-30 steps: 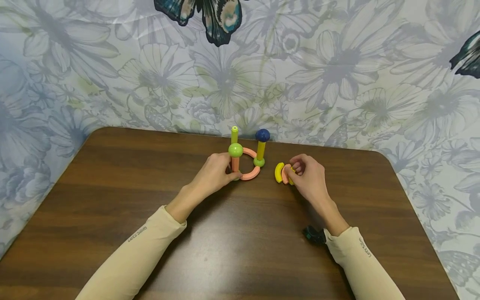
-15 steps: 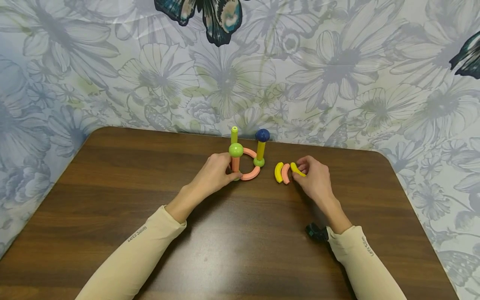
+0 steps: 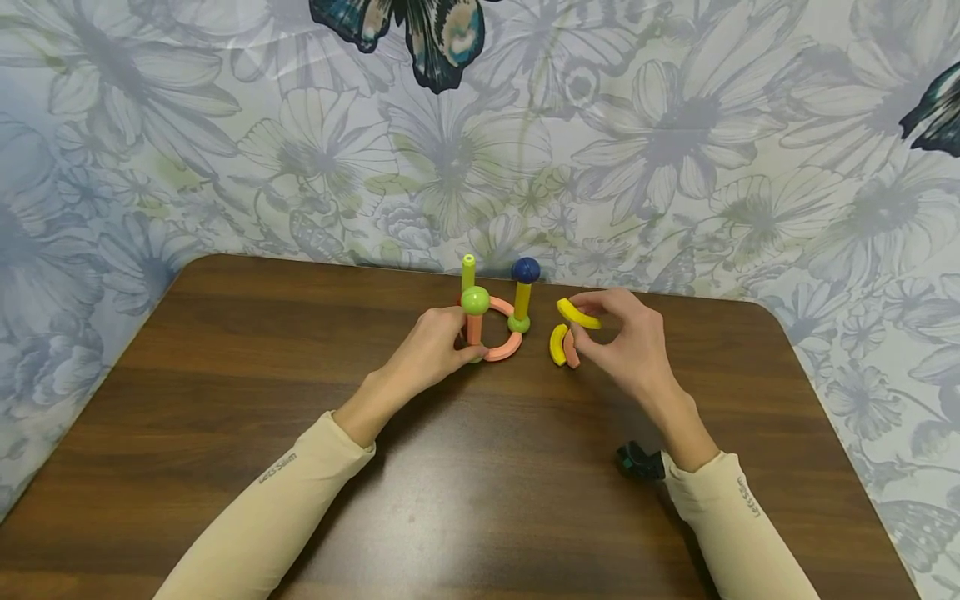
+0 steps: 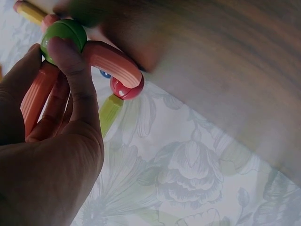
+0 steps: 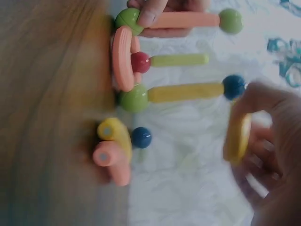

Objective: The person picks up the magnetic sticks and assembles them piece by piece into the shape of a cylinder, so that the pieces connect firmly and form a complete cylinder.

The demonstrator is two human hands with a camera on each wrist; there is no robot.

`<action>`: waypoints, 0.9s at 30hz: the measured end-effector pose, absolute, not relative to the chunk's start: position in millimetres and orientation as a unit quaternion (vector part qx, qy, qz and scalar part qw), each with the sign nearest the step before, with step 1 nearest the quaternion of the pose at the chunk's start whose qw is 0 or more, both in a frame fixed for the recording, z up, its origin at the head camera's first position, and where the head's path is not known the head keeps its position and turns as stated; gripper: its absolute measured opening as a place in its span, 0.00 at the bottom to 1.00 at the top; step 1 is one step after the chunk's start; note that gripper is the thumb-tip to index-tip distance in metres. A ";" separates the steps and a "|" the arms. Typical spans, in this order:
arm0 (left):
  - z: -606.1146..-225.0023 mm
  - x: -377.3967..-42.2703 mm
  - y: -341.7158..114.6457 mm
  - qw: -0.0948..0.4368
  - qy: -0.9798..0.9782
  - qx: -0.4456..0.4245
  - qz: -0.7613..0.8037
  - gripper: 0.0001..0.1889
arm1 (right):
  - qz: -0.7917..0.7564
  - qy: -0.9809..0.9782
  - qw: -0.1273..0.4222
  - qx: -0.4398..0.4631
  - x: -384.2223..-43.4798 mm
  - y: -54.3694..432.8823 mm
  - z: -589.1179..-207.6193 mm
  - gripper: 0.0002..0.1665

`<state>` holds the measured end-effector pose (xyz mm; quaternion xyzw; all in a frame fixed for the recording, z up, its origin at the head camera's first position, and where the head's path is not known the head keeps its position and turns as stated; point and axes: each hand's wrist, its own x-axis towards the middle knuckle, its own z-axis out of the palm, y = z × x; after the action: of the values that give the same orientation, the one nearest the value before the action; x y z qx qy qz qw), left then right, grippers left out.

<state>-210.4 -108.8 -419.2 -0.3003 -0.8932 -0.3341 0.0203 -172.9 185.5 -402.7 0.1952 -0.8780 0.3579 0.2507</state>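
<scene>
My left hand point(image 3: 423, 346) pinches the lower green ball point(image 4: 70, 29) of an upright magnetic ball-and-stick build, its thumb on the ball. From that ball a straight salmon stick point(image 3: 474, 330) rises to another green ball point(image 3: 475, 300). Curved salmon sticks point(image 3: 505, 348) form a ring at the base, joining a red ball point(image 4: 131, 90) under a light green stick point(image 3: 468, 275) and a green ball point(image 3: 518, 324) under a yellow stick point(image 3: 522, 300) topped by a blue ball point(image 3: 526, 270). My right hand point(image 3: 633, 346) pinches a curved yellow magnetic stick point(image 3: 577, 314) above the table.
A curved yellow stick point(image 3: 557, 345) and a curved salmon stick point(image 3: 572, 350) lie side by side right of the build. The right wrist view shows another blue ball point(image 5: 141, 137) near them. The wooden table point(image 3: 300, 500) ends at a flower-patterned backdrop point(image 3: 675, 167).
My right hand has picked the curved yellow stick from beside the salmon one, lifted it and turned it. The left hand keeps its grip; the build has barely shifted.
</scene>
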 end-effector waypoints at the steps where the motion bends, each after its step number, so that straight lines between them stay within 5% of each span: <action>1: -419.4 -210.6 -108.5 0.021 -0.891 -0.304 -0.338 0.27 | 0.358 -0.868 0.260 0.225 -172.0 183.0 -399.3 0.19; 8: -418.7 -210.6 -108.5 0.018 -0.887 -0.305 -0.345 0.31 | 0.318 -0.828 0.296 0.354 -171.2 162.5 -386.3 0.16; 16: -417.2 -207.9 -112.0 0.013 -0.906 -0.283 -0.315 0.15 | 0.316 -0.816 0.282 0.392 -178.7 139.0 -367.9 0.18; 27: -416.1 -206.7 -112.7 0.015 -0.903 -0.289 -0.317 0.14 | 0.258 -0.836 0.263 0.407 -180.8 122.3 -357.4 0.17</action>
<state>-206.7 -112.7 -416.1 -0.2887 -0.9033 -0.3171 0.0153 -180.8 122.3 -357.4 0.4070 -0.8359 0.2579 0.2630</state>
